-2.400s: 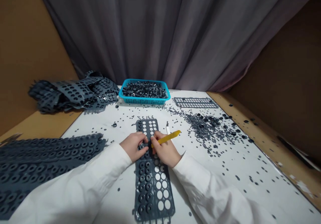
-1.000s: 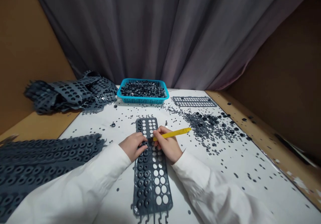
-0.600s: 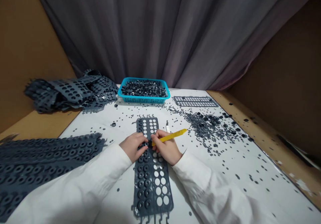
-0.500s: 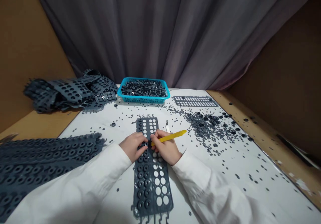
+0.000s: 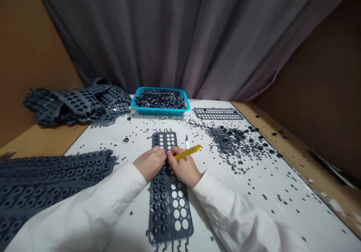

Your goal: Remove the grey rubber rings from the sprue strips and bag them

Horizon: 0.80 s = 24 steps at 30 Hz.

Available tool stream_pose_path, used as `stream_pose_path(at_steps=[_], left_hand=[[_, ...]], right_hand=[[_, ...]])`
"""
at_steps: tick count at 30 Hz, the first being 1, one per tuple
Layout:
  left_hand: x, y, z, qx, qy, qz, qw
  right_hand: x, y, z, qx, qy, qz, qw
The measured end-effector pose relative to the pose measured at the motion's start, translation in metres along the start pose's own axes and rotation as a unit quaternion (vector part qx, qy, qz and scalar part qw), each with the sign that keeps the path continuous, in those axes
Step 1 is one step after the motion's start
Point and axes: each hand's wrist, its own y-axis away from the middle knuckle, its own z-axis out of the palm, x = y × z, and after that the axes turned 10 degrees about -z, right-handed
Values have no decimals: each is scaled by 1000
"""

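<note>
A dark grey rubber sheet point(image 5: 171, 203) lies lengthwise in front of me. Raised rings fill most of its left rows, while white shows through round openings on the right. My left hand point(image 5: 149, 163) rests over the sheet's left rows, fingers drawn together and tips bent down; whatever is between them is hidden. Close beside it, my right hand point(image 5: 185, 168) is closed around a yellow stick-like tool point(image 5: 190, 152) in a pen-like grip. The tool's lower end is covered by the fingers, near the sheet's middle strip.
A blue basket point(image 5: 160, 113) full of small dark rubber pieces stands at the back. Another perforated sheet point(image 5: 218, 111) lies behind scattered dark discs point(image 5: 229, 139). Crumpled sheets point(image 5: 76, 103) and ringed sheets point(image 5: 53, 176) are at left. A slim white-handled tool point(image 5: 187, 143) lies beyond my right hand.
My left thumb and fingers have come closer together over the sheet. The yellow tool and my right hand have shifted slightly left. The whole view has moved a little.
</note>
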Motion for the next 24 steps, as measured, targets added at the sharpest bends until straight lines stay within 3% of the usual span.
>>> stream_pose_path(at_steps=[8, 16, 21, 24], left_hand=[[-11, 3, 10, 111, 200, -58, 972], [-13, 2, 12, 93, 172, -65, 979], [-12, 3, 8, 144, 204, -59, 967], [-12, 4, 8, 173, 217, -79, 957]], right_hand=[[-3, -1, -4, -5, 6, -1, 1000], [8, 0, -1, 26, -56, -13, 998], [14, -4, -11, 50, -133, -33, 989], [16, -13, -25, 101, -109, -62, 987]])
